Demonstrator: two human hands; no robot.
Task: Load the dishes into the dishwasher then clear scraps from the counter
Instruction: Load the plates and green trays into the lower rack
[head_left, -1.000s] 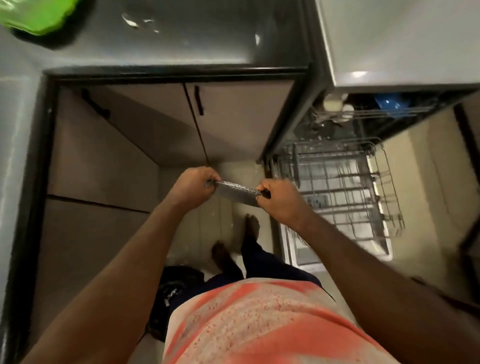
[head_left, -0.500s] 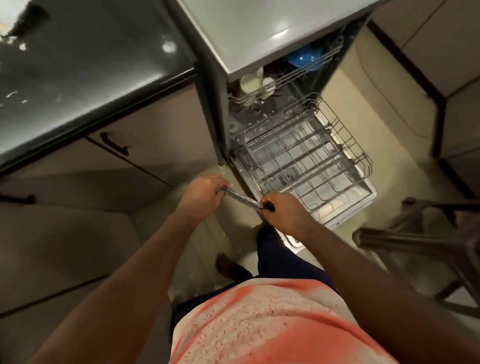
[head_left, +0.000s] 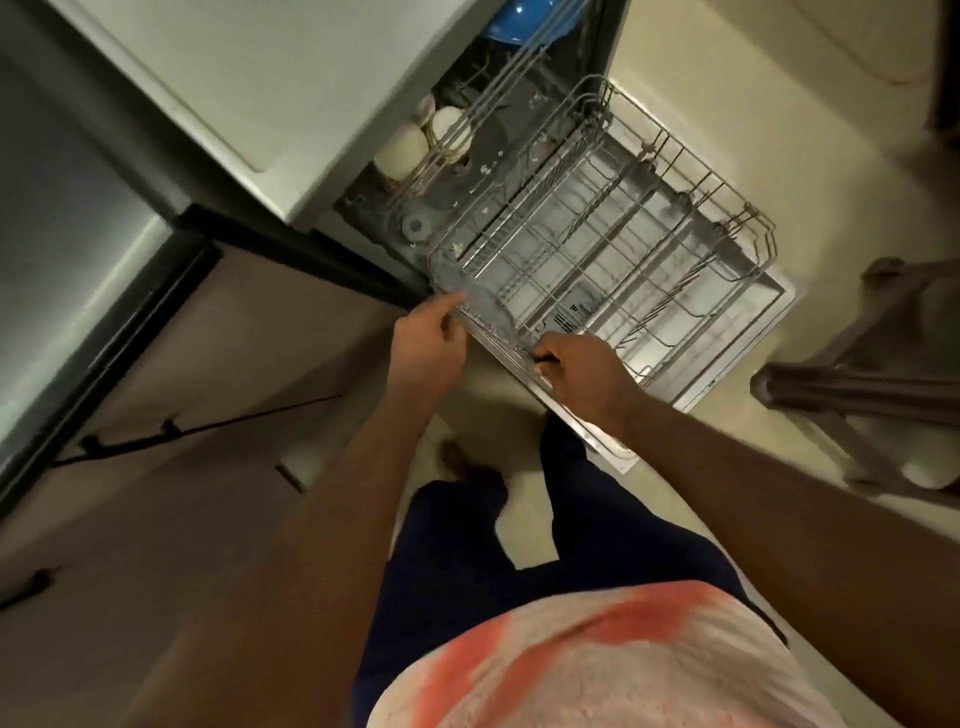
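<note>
**While the grater lies along the rack's rim, a hand sits at each end**

Head view: seen from above, the person stands at the open dishwasher (head_left: 244, 83) with its lower rack (head_left: 748, 244) pulled out over the dropped door. What looks like a flat metal grater (head_left: 483, 309), blurred, lies at the rack's near-left edge. Its long axis runs parallel to that rim, from far-left to near-right.

The right hand (head_left: 582, 374) has its fingers curled round the grater's near end, apparently the handle. The left hand (head_left: 423, 353) is at the far end with its forefinger stretched toward the blade. Blur hides whether it pinches the metal or only touches it. The hands are apart, about the grater's length between them.

The rack's open bays lie ahead and to the right of both hands, so the right hand is the nearer one. Judging from this, setting the grater down calls for a short carry rightward, with the blade turned to slip between the wire tines rather than across them.

Pale cups (head_left: 410, 150) and a blue bowl (head_left: 514, 26) sit in the upper rack, deeper inside. A dark stool (head_left: 857, 384) stands just right of the door.
</note>
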